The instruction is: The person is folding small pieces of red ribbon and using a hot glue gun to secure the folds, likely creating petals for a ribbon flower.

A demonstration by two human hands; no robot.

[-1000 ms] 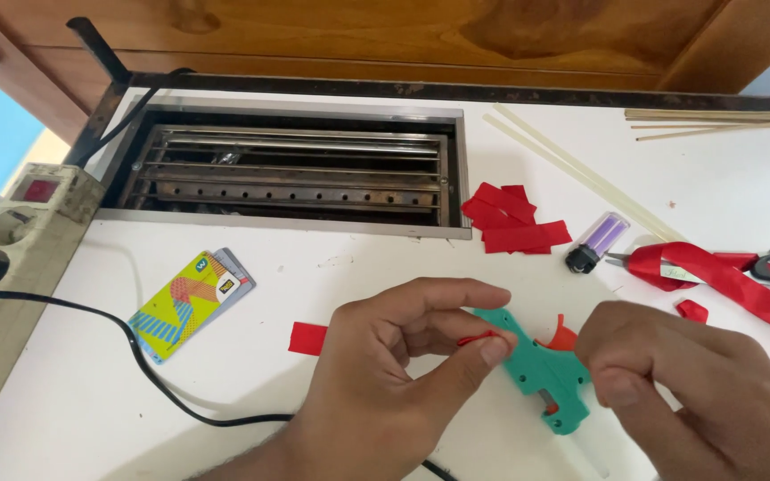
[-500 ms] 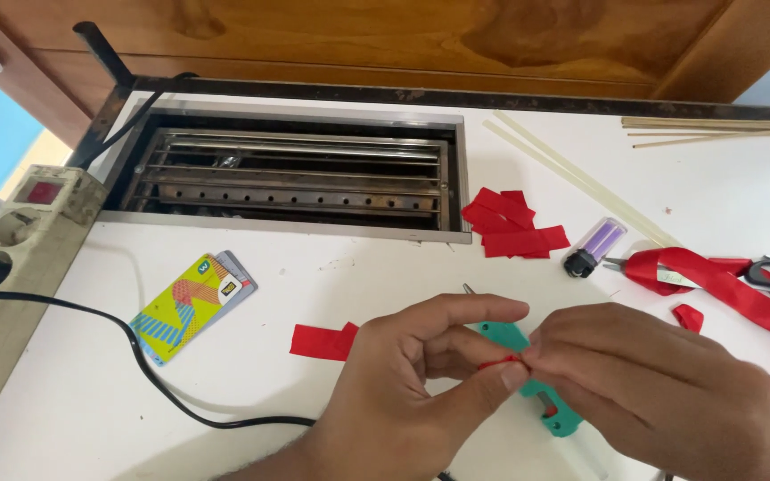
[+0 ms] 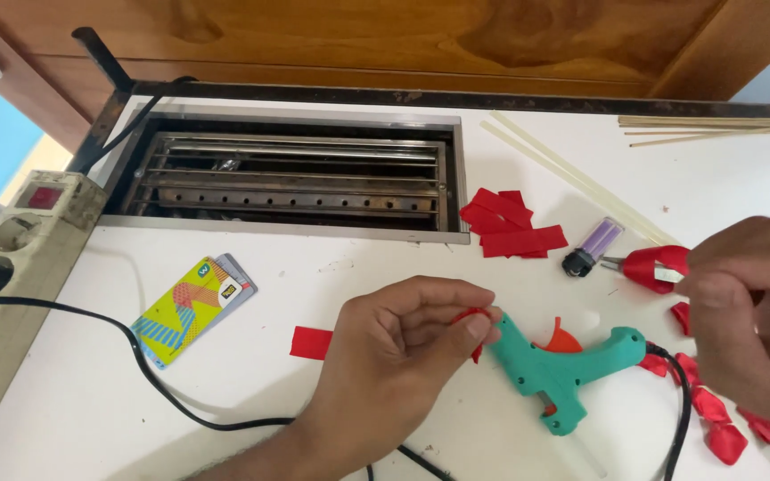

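Our right hand (image 3: 750, 312) has lifted off the glue gun (image 3: 568, 365) toward three o'clock, gripping ribbon (image 3: 648, 265); our left hand (image 3: 394, 356) pinches a half-formed red piece (image 3: 472, 316), loose strips (image 3: 514, 227) remaining.

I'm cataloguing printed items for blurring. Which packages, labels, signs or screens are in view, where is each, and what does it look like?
Card packet: flat rectangle lying left of the left hand on the white table; yellow, teal and orange pattern, with grey cards beneath.
Power strip: at the left edge; beige, with a red switch.
No screens or signs.

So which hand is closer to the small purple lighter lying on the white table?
Right. The right hand is just beside the small purple lighter, holding a red piece; the left hand is lower, by the teal glue gun.
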